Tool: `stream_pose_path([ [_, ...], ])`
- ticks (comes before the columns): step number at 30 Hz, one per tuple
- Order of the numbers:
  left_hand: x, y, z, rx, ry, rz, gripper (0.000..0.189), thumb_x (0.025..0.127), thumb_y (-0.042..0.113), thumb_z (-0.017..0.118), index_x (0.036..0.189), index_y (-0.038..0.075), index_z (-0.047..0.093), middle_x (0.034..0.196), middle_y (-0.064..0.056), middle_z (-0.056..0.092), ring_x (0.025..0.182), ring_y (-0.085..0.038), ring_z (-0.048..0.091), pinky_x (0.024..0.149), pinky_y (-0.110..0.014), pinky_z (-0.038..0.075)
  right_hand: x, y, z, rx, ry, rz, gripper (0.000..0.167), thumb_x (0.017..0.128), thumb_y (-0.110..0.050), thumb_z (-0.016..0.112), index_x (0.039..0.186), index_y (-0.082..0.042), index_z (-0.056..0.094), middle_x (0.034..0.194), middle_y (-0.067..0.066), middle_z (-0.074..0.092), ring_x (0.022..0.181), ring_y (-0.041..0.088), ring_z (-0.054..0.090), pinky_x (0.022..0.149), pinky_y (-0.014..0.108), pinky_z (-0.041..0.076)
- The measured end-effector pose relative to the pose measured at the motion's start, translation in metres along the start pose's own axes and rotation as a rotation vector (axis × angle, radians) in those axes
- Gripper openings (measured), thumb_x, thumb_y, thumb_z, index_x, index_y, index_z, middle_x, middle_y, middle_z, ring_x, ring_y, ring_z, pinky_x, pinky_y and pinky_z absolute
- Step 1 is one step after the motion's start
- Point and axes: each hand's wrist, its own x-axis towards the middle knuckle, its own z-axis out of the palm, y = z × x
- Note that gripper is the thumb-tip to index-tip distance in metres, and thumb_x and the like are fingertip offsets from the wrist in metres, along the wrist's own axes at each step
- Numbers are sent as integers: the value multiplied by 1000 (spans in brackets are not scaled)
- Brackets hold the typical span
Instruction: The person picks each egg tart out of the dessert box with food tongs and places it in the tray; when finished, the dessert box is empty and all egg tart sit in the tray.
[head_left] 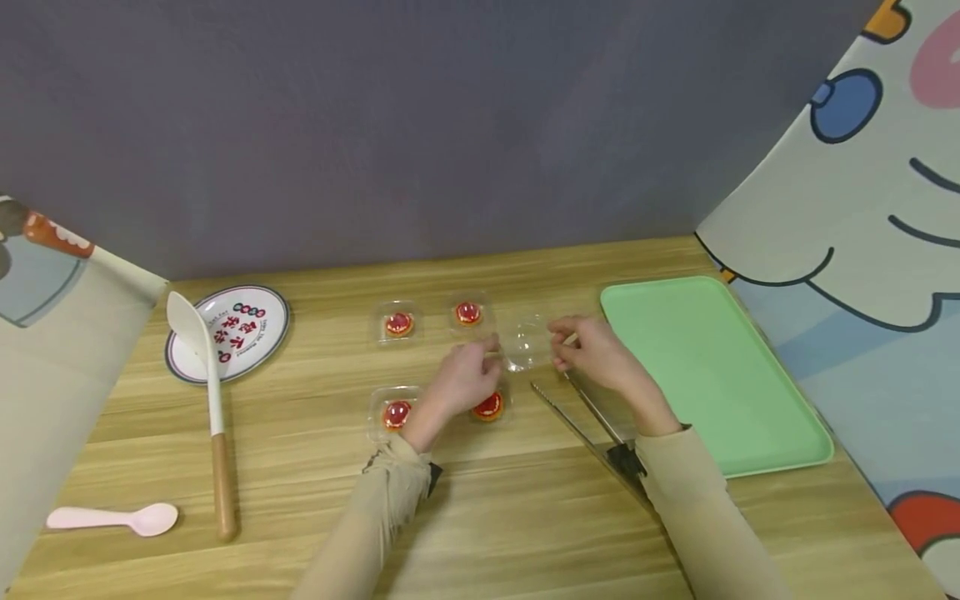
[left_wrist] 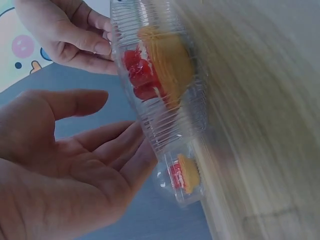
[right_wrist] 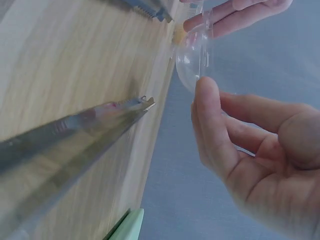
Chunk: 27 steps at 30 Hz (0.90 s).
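My right hand (head_left: 600, 350) pinches the right edge of a clear plastic dome lid (head_left: 527, 343), also seen as a lid (right_wrist: 192, 57) in the right wrist view. My left hand (head_left: 463, 379) is at the lid's left side, its thumb spread from its fingers in the left wrist view. Close by that hand is a red-topped tart (head_left: 488, 407) in a clear, ribbed plastic container (left_wrist: 170, 120). More tarts in clear containers stand around it: one tart (head_left: 468, 313) behind, another tart (head_left: 399, 324) back left, and one tart (head_left: 397, 414) beside my left wrist.
Metal tongs (head_left: 573, 429) lie spread on the table, partly under my right forearm. A green tray (head_left: 705, 375) is at the right. On the left, a white ladle-like spoon (head_left: 222, 475) with a wooden handle leans over a printed plate (head_left: 262, 333), and a pink spoon (head_left: 153, 519) lies nearer.
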Motion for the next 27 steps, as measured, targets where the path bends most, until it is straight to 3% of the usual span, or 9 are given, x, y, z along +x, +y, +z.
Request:
stream_pose_path([
  [2,1,0,1,26,-13,-3,57,104,4,57,157,-11,41,131,-25,68,52,-9,48,44,-21,46,0,0,0,-13,-12,2,42,101,13,58,140,26,49,116,33,68,81,29,75,75,33,68],
  [4,-1,5,-1,56,-26,-13,58,105,5,58,157,-11,40,132,-26,68,51,-8,45,43,-21,44,1,0,0,-19,-23,10,42,101,12,58,140,26,49,116,32,67,82,30,75,76,34,68],
  [7,-4,12,-3,101,-41,-28,60,105,6,60,158,-11,39,140,-28,64,51,-8,43,45,-22,45,1,1,-1,-24,-34,14,42,102,12,56,140,27,48,115,32,67,84,31,74,76,34,68],
  [9,-4,13,-2,129,-40,-23,60,106,9,61,158,-10,39,156,-28,51,53,-12,46,52,-26,51,0,1,0,-31,-41,15,42,102,12,56,140,27,47,113,31,67,85,32,74,77,34,68],
  [12,-4,13,-1,158,-40,-9,61,107,16,63,157,-10,41,156,-28,51,72,-23,64,78,-39,63,-1,1,0,-51,-45,12,42,102,11,56,140,27,47,110,29,68,86,33,75,76,34,68],
  [16,-3,13,0,180,-43,8,64,109,26,63,156,-11,42,151,-30,55,111,-37,69,111,-50,55,-1,1,0,-75,-43,22,41,103,9,57,140,26,49,109,27,70,87,32,76,77,33,68],
  [22,-3,10,1,177,-49,20,64,110,29,61,156,-12,43,148,-31,57,110,-37,69,113,-51,53,-1,1,0,-89,-43,33,41,104,8,56,140,26,48,112,31,70,85,32,75,76,32,68],
  [27,-2,9,2,169,-51,25,63,110,30,62,154,-11,45,149,-30,57,124,-42,66,114,-52,52,-1,0,1,-115,-42,29,41,106,4,58,140,25,50,115,32,69,83,30,76,76,35,68],
])
